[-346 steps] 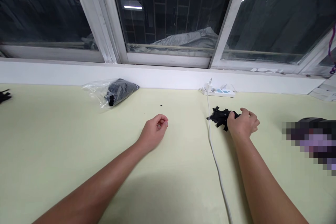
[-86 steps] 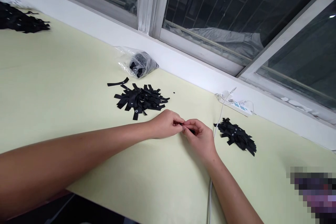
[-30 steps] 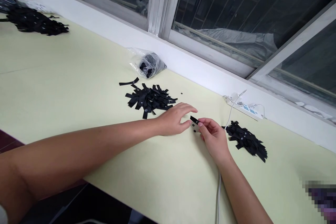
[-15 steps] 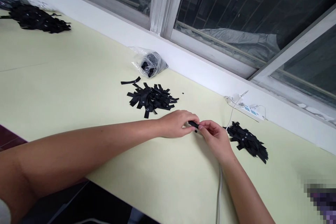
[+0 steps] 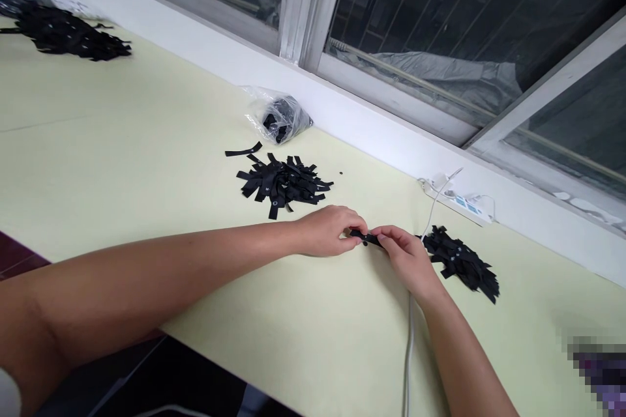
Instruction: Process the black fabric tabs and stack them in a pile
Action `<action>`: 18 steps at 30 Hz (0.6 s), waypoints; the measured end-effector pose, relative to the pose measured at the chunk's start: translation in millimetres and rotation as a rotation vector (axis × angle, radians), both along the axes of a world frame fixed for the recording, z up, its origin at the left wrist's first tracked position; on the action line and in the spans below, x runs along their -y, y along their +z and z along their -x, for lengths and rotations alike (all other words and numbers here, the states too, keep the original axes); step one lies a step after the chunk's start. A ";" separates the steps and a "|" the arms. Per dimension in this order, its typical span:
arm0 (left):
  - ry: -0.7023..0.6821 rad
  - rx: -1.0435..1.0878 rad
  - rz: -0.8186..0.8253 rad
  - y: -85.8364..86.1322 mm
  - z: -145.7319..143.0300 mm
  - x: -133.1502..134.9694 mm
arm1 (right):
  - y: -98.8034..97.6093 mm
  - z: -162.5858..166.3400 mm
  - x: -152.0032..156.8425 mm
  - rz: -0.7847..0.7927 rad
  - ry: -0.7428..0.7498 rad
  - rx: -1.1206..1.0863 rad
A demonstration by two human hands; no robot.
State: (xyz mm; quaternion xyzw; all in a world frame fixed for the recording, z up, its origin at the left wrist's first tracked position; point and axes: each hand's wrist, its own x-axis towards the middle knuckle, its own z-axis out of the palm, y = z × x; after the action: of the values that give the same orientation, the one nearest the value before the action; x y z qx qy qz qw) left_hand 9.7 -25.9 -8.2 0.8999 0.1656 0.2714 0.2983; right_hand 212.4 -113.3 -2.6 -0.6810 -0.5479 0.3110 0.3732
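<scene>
Between my two hands a short black fabric strip is stretched out just over the table. My left hand has its thumb and fingers closed on the strip's left end. The right end is pinched by my right hand. Beneath the strip, a tiny round black piece shows. A pile of black strips with small shiny round fittings lies beyond my left hand. Another pile of strips is just right of my right hand.
A clear plastic bag with black contents leans by the wall. One loose strip lies before it. A power strip sits along the wall, and a cable runs under my right wrist. A large black heap is far left.
My right hand has slid slightly to the right along the black strip, so more of it shows between my hands. My left hand has barely moved.
</scene>
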 end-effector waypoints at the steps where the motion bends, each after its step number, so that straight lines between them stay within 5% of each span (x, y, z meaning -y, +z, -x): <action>1: 0.003 0.000 0.003 -0.5 -0.1 -0.2 | 0.9 0.2 0.0 0.007 0.000 -0.001; 18: -0.019 -0.032 -0.040 -1.7 0.0 -3.1 | -9.9 -5.8 -0.6 -0.067 0.061 0.051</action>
State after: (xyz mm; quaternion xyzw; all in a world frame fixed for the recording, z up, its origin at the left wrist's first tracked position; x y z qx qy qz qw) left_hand 9.7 -22.8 -9.9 0.9115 0.1565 0.2571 0.2803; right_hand 218.3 -112.7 -12.5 -0.6588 -0.5879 0.2865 0.3719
